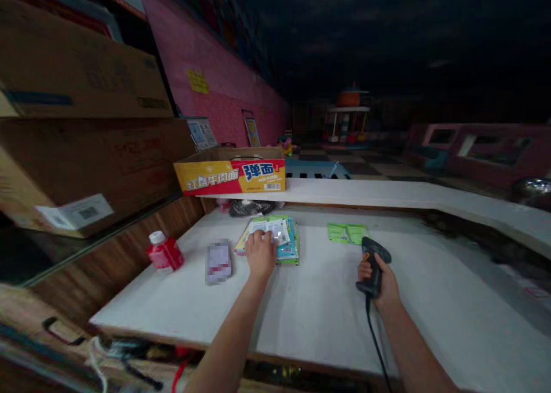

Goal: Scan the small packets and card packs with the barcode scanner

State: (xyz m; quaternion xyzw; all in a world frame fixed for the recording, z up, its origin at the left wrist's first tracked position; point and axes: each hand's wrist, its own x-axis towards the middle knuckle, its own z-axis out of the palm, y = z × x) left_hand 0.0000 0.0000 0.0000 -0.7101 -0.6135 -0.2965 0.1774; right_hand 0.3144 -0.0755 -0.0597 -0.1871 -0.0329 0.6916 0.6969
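My left hand (260, 254) rests palm down on a stack of flat packets (282, 237) lying on the white counter (318, 307); its fingers press on the top white packet. My right hand (381, 279) is wrapped around the handle of a black barcode scanner (373, 258), whose head points toward the far side of the counter and whose cable (375, 341) trails back toward me. Two green packets (348, 233) lie just beyond the scanner.
A red bottle with a white cap (165, 252) and a small packet (218, 261) sit left of the stack. An open yellow-and-red carton (232, 174) stands on the raised ledge (387, 193). Large cardboard boxes (81, 129) fill the shelves at left. A dark bag (249, 207) lies under the ledge.
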